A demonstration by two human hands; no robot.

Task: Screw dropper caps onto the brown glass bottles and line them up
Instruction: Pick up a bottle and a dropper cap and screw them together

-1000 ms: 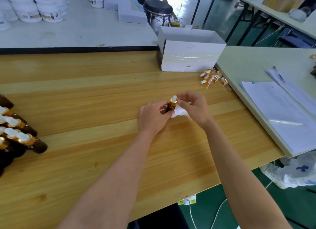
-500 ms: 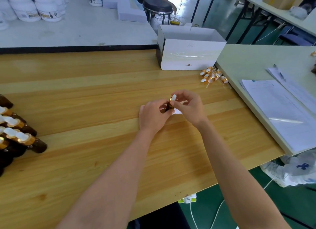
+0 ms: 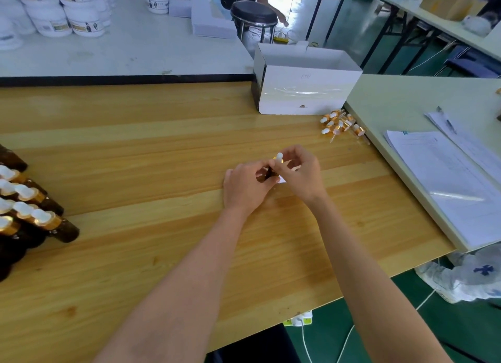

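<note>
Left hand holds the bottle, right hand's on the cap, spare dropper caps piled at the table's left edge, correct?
No. Head view: the spare dropper caps lie near the right edge of the table, by the white box. The rest is right.

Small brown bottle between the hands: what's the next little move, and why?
Probably turn the white-bulbed gold dropper cap tighter: the right hand pinches it atop the small brown glass bottle, which the left hand grips, so capping looks unfinished.

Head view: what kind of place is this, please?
Probably a small packing workshop: capped brown bottles gathered on a wooden table, loose dropper caps, and stacked white tubs behind.
</note>
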